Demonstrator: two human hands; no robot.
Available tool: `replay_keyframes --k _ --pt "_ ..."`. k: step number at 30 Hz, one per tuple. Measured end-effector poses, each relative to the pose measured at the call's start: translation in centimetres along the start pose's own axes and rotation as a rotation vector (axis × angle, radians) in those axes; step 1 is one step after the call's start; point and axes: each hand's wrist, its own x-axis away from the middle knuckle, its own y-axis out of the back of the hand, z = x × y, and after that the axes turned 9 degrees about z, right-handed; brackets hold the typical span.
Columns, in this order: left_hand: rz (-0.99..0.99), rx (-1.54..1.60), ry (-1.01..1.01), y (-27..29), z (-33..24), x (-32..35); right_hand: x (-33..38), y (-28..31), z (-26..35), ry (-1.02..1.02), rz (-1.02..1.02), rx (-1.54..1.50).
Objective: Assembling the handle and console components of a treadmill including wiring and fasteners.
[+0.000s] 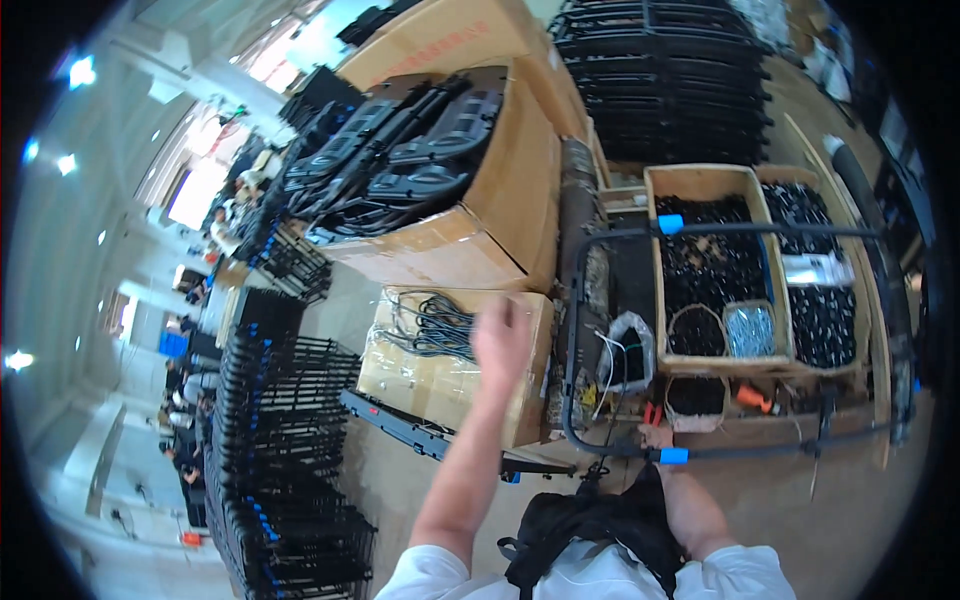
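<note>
My left hand (500,338) is stretched out over an open cardboard box (400,375) and is blurred. It hovers at the right end of a bundle of black cables (432,325) lying in that box, and I see nothing held in it. My right hand (657,436) grips the lower bar of a black tube frame (580,330), right beside a blue tape band (674,455). A second blue band (670,224) marks the frame's upper bar. The frame lies across the workbench.
Wooden trays (655,260) hold small black parts, with small bowls (697,330) and a bag of silver screws (750,330). A big carton topped with black plastic parts (410,150) stands behind. Stacked black metal frames (280,440) fill the left floor. People sit far left (185,400).
</note>
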Motion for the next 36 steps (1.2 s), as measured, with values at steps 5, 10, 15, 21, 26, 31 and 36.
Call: replay_keyframes --k 5,10,15,21,26,31,36 --pt "-0.593 0.144 -0.037 15.2 -0.7 -10.2 6.1 -0.9 6.3 -0.081 0.153 0.674" --pt "-0.631 -0.525 -0.175 22.6 -1.2 -19.3 13.4 5.5 13.4 -0.381 0.265 0.722" --pt "-0.552 -0.489 0.060 26.3 0.0 -24.8 19.9 8.8 20.3 -0.384 0.089 0.826" --pt "-0.518 -0.002 0.661 30.7 6.0 -29.7 18.5 24.2 14.4 -0.001 0.032 1.048" --pt "-0.421 0.231 0.660 31.1 8.6 -33.0 22.2 21.8 17.8 -0.109 0.069 1.103" --pt "-0.583 0.849 0.400 27.8 6.0 -35.6 26.1 17.4 18.6 -0.230 0.035 1.119" --pt "-0.692 1.114 0.153 27.9 4.9 -35.5 25.8 3.2 24.4 -0.357 0.090 1.450"
